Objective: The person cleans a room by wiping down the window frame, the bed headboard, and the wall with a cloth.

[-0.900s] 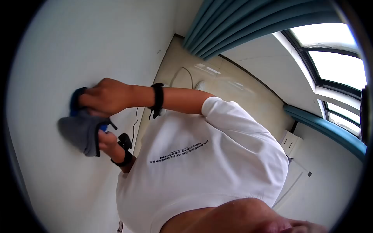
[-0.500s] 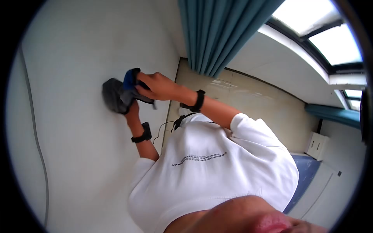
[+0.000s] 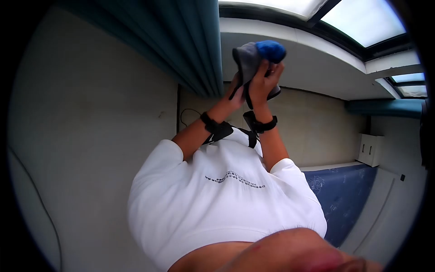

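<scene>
A grey-and-blue item with dark edging is held up between both hands, in front of the curtain's edge and the window wall. It looks soft; its exact kind cannot be made out. My left hand grips its lower left side, with the fingers partly hidden behind the grey part. On the right, my right hand has its fingers bent upward against the underside, just below the blue part. Another grey, dark-edged portion shows behind my right hand. Each wrist carries a black band with a small box.
A teal curtain hangs at upper left beside windows. The pale wall stands to my left, with a cable along it. At right are a white cabinet and a blue patterned surface.
Both hands have carried the grey-and-blue item from in front of the pale wall to the right and upward, turning it so the blue part is on top. My view has turned right too.
</scene>
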A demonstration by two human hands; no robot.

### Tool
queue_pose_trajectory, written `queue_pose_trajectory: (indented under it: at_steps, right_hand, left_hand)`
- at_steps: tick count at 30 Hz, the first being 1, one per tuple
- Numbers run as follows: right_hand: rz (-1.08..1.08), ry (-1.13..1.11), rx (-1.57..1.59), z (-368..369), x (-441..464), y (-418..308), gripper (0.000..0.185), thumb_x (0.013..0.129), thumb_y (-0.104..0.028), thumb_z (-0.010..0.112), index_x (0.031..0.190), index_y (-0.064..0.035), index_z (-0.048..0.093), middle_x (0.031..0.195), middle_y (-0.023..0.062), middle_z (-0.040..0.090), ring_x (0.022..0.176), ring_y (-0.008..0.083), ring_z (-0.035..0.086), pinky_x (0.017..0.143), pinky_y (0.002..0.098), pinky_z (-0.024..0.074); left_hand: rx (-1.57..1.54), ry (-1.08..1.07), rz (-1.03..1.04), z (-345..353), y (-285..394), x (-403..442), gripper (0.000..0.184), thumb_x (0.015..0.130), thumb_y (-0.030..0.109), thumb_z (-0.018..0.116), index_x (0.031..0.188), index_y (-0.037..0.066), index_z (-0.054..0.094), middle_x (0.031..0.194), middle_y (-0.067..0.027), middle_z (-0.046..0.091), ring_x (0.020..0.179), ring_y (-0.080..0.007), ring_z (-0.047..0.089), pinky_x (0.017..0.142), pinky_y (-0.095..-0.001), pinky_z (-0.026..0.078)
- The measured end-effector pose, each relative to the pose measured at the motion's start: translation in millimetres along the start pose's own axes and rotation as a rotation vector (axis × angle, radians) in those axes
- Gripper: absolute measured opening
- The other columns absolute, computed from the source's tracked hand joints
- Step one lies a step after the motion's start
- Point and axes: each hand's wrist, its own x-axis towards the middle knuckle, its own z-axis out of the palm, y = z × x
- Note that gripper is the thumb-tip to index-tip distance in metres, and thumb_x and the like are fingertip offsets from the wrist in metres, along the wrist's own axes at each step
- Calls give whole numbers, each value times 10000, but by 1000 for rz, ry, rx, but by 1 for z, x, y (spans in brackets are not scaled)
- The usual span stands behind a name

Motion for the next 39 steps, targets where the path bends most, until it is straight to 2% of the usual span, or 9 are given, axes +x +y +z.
queue_pose_trajectory:
  at_steps: [4, 10, 13, 20, 26, 30, 32, 37, 39]
  right_hand:
    - [-50, 111, -21, -16, 80, 41, 222, 1013, -183, 579, 1169, -28, 551, 958, 98, 669, 784, 187, 638, 709, 337, 518]
    - [-349, -165, -521, 27, 146, 136, 275, 904, -1, 565, 1154, -75, 655, 975, 144, 664, 858, 369, 671, 735, 454, 539]
    - [-346, -402, -598, 64, 138, 156, 338, 832, 16, 604, 1108, -135, 728, 1022, 94, 632, 928, 314, 647, 739, 414, 554]
    - [-303, -565, -877, 54, 116, 193, 294, 786, 8, 664, 1013, -157, 754, 989, 62, 587, 916, 265, 620, 653, 385, 574]
    - [-194, -601, -1014, -19, 135, 155, 354, 755, 54, 666, 1031, -152, 750, 1028, 62, 587, 906, 267, 608, 665, 390, 572]
    - [-205, -297, -1074, -87, 189, 146, 433, 744, 88, 651, 1094, -146, 755, 1081, 75, 589, 963, 292, 617, 775, 407, 548]
    - [-149, -140, -1108, -116, 216, 138, 453, 777, 95, 623, 1138, -151, 742, 1071, 90, 600, 969, 304, 627, 802, 413, 539]
    - [-142, 3, -935, -104, 236, 142, 680, 820, 76, 619, 1460, -101, 471, 1121, 168, 591, 1044, 380, 599, 897, 453, 497]
    - [73, 28, -651, -84, 228, 171, 574, 907, -87, 622, 1460, -106, 470, 1177, 174, 573, 1073, 387, 576, 948, 459, 464]
  left_hand:
    - [106, 10, 72, 26, -1, 79, 427, 1045, 321, 517, 1357, 30, 522, 1242, -44, 589, 1146, -143, 555, 977, -299, 446]
    - [1173, 354, 826, -27, 59, 158, 253, 982, 118, 502, 1168, -31, 588, 1032, -164, 626, 921, -309, 608, 822, -409, 461]
    - [1475, 355, 616, -53, 77, 173, 193, 965, 137, 516, 1045, -30, 570, 1041, -253, 614, 961, -450, 578, 848, -488, 466]
    - [1963, 160, 209, -73, 70, 165, 259, 856, 184, 629, 1013, -6, 551, 999, -210, 600, 985, -407, 599, 831, -482, 499]
    - [1765, -97, 17, -38, 62, 184, 296, 830, 166, 685, 1027, 11, 528, 1023, -192, 579, 1028, -404, 570, 863, -454, 495]
    - [1486, -546, 449, -16, 28, 231, 215, 865, 106, 668, 941, 14, 489, 926, -155, 543, 909, -392, 562, 816, -444, 482]
    - [1278, -663, -37, 11, 32, 261, 205, 918, 117, 645, 941, 11, 472, 893, -164, 523, 850, -388, 527, 754, -442, 442]
    - [1293, -615, 210, 48, 15, 299, 219, 957, 141, 623, 992, 7, 454, 901, -163, 523, 824, -367, 515, 726, -411, 430]
    - [1361, -629, 284, 51, 2, 298, 214, 954, 143, 627, 999, 5, 470, 909, -170, 540, 834, -373, 526, 730, -418, 442]
